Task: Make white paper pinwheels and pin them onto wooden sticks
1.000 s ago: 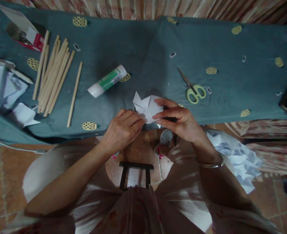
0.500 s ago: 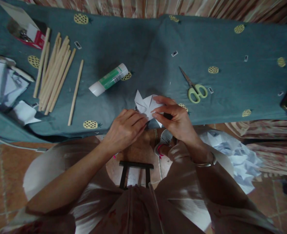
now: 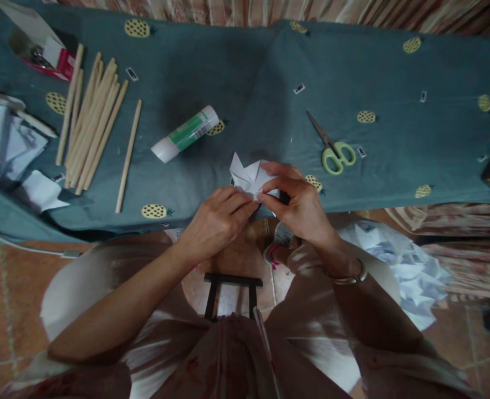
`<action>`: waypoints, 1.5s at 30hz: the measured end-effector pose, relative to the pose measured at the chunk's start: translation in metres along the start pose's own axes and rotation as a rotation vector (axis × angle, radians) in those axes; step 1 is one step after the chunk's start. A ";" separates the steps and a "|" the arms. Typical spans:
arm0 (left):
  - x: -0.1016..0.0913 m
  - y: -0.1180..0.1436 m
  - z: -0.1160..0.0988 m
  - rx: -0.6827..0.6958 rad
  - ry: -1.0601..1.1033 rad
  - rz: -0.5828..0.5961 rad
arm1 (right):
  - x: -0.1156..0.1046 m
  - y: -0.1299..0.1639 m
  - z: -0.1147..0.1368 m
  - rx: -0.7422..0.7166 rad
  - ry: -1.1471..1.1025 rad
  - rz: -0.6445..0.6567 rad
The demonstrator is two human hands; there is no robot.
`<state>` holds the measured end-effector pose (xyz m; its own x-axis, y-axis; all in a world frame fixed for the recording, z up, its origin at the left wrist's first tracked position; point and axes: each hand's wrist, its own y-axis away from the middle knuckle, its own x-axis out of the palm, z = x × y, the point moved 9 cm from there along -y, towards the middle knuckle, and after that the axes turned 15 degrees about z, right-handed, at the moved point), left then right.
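Now left hand (image 3: pixel 218 221) nearer right hand (image 3: pixel 301 202), perhaps touching; both holding paper (image 3: pixel 250 174)

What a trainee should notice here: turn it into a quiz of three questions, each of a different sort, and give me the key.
1. Multiple choice: what are the left hand and the right hand both holding?
A) a wooden stick
B) a folded white paper
C) the red box

2. True or false: the scissors lie to the right of the green-labelled tube, as the wearer sees them.

3. Fill in the missing word: the bracelet is worn on the ____ wrist.

Key:
1. B
2. True
3. right
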<state>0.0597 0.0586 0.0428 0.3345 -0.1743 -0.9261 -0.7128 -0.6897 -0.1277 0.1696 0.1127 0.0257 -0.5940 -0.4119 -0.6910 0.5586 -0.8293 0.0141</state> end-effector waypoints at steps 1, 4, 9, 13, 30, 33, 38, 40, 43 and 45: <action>0.000 0.000 0.000 0.000 -0.006 -0.002 | 0.000 0.000 0.000 -0.001 0.001 -0.005; -0.001 0.000 -0.001 -0.001 -0.030 -0.007 | -0.001 0.000 0.001 -0.008 -0.004 -0.018; 0.000 -0.001 0.001 -0.005 -0.020 0.000 | -0.001 0.001 0.002 -0.007 -0.007 -0.018; 0.001 0.000 0.002 -0.012 0.015 0.011 | -0.001 0.001 0.001 -0.014 -0.009 -0.019; 0.002 -0.002 0.004 -0.039 0.044 0.038 | 0.005 0.005 0.007 -0.062 0.063 0.008; 0.003 -0.002 0.004 -0.036 0.039 0.039 | 0.007 0.007 0.010 -0.082 0.093 0.010; 0.003 -0.002 0.004 -0.024 0.036 0.028 | 0.010 0.010 0.013 -0.098 0.178 0.009; 0.002 -0.001 0.004 -0.021 0.038 0.019 | 0.012 0.011 0.016 -0.107 0.209 0.004; 0.002 -0.002 0.004 -0.029 0.020 0.023 | 0.016 0.012 0.018 -0.095 0.218 -0.007; 0.002 -0.003 0.004 -0.036 0.003 0.032 | 0.020 0.012 0.018 -0.071 0.204 -0.013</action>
<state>0.0598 0.0630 0.0393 0.3134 -0.1988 -0.9286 -0.7009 -0.7082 -0.0850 0.1544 0.0880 0.0251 -0.4756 -0.3107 -0.8230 0.5954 -0.8023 -0.0412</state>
